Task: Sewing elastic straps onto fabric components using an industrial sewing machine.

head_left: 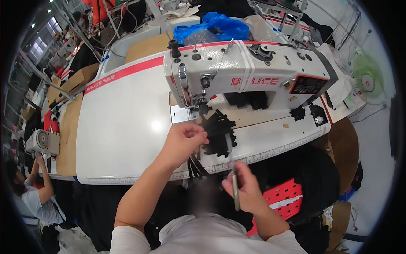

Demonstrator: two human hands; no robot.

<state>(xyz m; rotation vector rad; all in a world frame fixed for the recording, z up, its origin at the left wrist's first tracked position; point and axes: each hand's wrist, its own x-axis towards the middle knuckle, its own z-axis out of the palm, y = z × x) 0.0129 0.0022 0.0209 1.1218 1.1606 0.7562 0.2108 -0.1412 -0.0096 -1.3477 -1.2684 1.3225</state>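
Left hand point(182, 142) pinches black fabric strips point(218, 129); right hand point(246, 186) grips a green-handled tool point(235, 191). Red lettering point(255, 81) marks the white sewing machine point(283, 63).

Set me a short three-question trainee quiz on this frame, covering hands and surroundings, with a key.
1. Which hand holds the tool?
2. True or false: the fingers of the left hand are spread wide.
3. The bag behind the sewing machine is: A) red, B) blue, C) green.

Key:
1. The right hand.
2. False: they are curled.
3. B.
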